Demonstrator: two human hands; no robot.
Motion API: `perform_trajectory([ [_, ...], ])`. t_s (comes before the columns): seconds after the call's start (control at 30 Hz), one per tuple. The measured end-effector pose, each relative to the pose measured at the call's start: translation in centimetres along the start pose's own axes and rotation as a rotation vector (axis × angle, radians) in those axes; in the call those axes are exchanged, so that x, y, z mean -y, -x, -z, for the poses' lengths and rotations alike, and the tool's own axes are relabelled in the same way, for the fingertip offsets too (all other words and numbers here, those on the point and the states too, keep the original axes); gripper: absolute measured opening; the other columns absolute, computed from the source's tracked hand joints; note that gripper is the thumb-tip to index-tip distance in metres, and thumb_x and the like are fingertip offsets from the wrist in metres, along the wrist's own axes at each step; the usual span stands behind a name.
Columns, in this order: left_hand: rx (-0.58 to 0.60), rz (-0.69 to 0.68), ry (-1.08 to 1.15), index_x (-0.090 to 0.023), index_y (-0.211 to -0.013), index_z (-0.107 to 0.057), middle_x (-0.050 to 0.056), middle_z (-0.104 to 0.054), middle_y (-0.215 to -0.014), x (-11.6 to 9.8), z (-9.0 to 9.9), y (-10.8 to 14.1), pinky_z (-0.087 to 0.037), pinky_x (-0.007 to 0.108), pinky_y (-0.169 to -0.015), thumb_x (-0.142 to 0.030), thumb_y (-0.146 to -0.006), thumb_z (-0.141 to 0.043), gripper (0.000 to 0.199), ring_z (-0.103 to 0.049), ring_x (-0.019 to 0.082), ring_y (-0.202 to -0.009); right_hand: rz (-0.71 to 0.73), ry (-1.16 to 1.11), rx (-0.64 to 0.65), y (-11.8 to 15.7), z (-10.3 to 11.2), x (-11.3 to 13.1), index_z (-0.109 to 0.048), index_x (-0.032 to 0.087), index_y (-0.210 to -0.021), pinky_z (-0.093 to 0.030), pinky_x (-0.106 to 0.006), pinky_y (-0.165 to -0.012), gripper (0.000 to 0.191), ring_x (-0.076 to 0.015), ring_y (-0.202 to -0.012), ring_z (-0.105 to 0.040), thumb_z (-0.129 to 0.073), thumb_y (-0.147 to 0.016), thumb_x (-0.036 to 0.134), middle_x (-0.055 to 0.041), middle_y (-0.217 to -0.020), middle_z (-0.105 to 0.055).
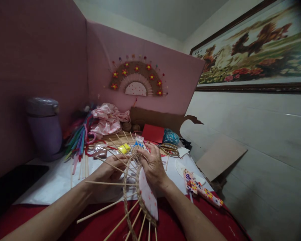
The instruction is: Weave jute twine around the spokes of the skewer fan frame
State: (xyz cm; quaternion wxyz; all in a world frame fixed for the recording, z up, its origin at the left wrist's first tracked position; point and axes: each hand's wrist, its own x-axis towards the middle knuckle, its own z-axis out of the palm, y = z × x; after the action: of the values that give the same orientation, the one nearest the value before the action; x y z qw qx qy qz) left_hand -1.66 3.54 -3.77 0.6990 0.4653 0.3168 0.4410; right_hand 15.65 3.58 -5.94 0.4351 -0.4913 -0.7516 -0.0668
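Note:
Between my hands is a fan-shaped craft piece: a half-disc (147, 194) covered in pale spotted fabric, with thin wooden sticks (107, 183) spreading out from its curved edge. A braided twine cord (125, 197) runs across the sticks in an arc, and more twine edges the half-disc. My right hand (153, 164) is closed on the far end of the piece, its fingers at the twine. My left hand (115, 166) is behind the sticks, with bent fingers pinching at the braided cord near the far end. Sticks partly cover its fingertips.
A finished-looking flowered arch (136, 68) hangs on the pink board. On the table are a purple tumbler (45, 129), pipe cleaners (77, 137), crumpled spotted fabric (107, 118), a yellow packet (124, 148), scissors (170, 149), blue yarn (171, 136) and a flower-patterned glue gun (203, 190).

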Motion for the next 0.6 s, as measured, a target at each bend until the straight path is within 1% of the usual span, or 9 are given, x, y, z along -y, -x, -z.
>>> perform_trajectory([
  [0.13,0.023,0.033,0.003,-0.01,-0.075,-0.065,-0.009,-0.038,-0.042,-0.1,-0.36,0.21,-0.013,0.018,-0.035,-0.016,-0.063,-0.067,0.014,-0.023,0.002,-0.036,-0.018,0.008,-0.013,-0.03,-0.2,-0.14,-0.06,0.029,-0.104,-0.026,-0.047,-0.099,0.031,-0.0235,-0.118,-0.032,-0.047,-0.081,0.013,-0.0046,-0.122,-0.046],
  [0.23,0.036,0.051,0.027,-0.011,-0.074,-0.065,-0.009,-0.037,-0.042,-0.12,-0.4,0.22,-0.015,0.017,-0.036,-0.015,-0.064,-0.067,0.011,-0.024,0.002,-0.037,-0.021,-0.008,-0.025,-0.03,-0.18,-0.16,-0.059,0.028,-0.104,-0.028,-0.046,-0.098,0.031,-0.0232,-0.116,-0.035,-0.048,-0.079,0.012,-0.005,-0.12,-0.047],
  [0.37,0.048,0.036,0.001,-0.01,-0.077,-0.065,-0.009,-0.039,-0.043,0.18,-0.02,-0.08,-0.013,0.016,-0.035,-0.016,-0.065,-0.065,0.013,-0.022,0.002,-0.036,-0.024,-0.033,-0.003,0.0,0.05,0.04,-0.06,0.028,-0.1,-0.031,-0.044,-0.096,0.029,-0.023,-0.113,-0.038,-0.048,-0.078,0.012,-0.0044,-0.118,-0.047],
  [0.43,0.049,0.022,-0.005,-0.011,-0.079,-0.066,-0.008,-0.04,-0.045,0.36,0.15,-0.21,-0.014,0.016,-0.035,-0.017,-0.066,-0.064,0.014,-0.023,0.002,-0.036,-0.034,-0.036,-0.007,0.01,0.11,0.07,-0.06,0.027,-0.097,-0.032,-0.043,-0.095,0.027,-0.0231,-0.111,-0.039,-0.047,-0.079,0.013,-0.0045,-0.116,-0.047],
  [0.5,0.049,0.023,0.003,-0.011,-0.078,-0.065,-0.007,-0.042,-0.046,0.48,0.23,-0.3,-0.016,0.016,-0.035,-0.017,-0.065,-0.065,0.014,-0.025,0.002,-0.036,-0.042,-0.035,-0.012,0.02,0.07,0.01,-0.06,0.026,-0.097,-0.032,-0.043,-0.094,0.026,-0.0233,-0.11,-0.04,-0.047,-0.079,0.012,-0.0052,-0.116,-0.047],
  [0.6,0.029,0.051,-0.01,-0.011,-0.076,-0.065,-0.009,-0.039,-0.042,0.56,0.29,-0.39,-0.014,0.017,-0.033,-0.017,-0.062,-0.067,0.015,-0.023,0.002,-0.034,-0.044,-0.03,-0.009,0.0,-0.08,-0.12,-0.059,0.026,-0.1,-0.032,-0.042,-0.094,0.029,-0.0232,-0.11,-0.04,-0.047,-0.078,0.011,-0.0061,-0.115,-0.047],
])
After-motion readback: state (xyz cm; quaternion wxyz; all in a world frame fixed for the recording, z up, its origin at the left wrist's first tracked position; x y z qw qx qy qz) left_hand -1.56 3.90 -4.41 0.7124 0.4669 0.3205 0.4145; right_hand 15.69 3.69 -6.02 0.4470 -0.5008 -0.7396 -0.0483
